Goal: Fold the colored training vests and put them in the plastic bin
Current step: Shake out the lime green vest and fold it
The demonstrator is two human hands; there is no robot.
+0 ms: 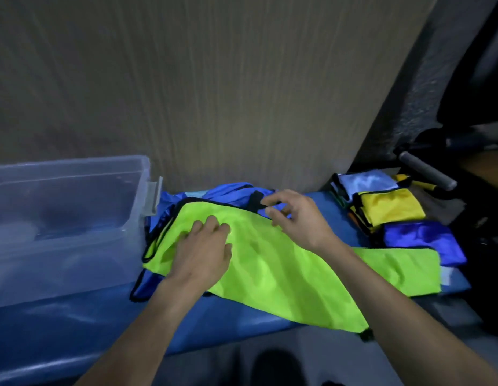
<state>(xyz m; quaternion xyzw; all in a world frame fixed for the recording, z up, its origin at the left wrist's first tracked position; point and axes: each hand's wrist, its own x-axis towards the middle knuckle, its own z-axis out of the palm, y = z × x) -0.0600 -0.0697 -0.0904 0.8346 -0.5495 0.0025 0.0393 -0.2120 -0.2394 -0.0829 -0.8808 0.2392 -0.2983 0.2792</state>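
The lime-green vest (270, 263) lies long left-to-right; left hand (203, 246) presses it flat, right hand (295, 215) pinches its far black trim.

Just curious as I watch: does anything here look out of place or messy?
The green vest lies askew, one corner hanging off the blue bench. Blue vests are bunched beneath it. The folded vests sit at the right, outside the bin.
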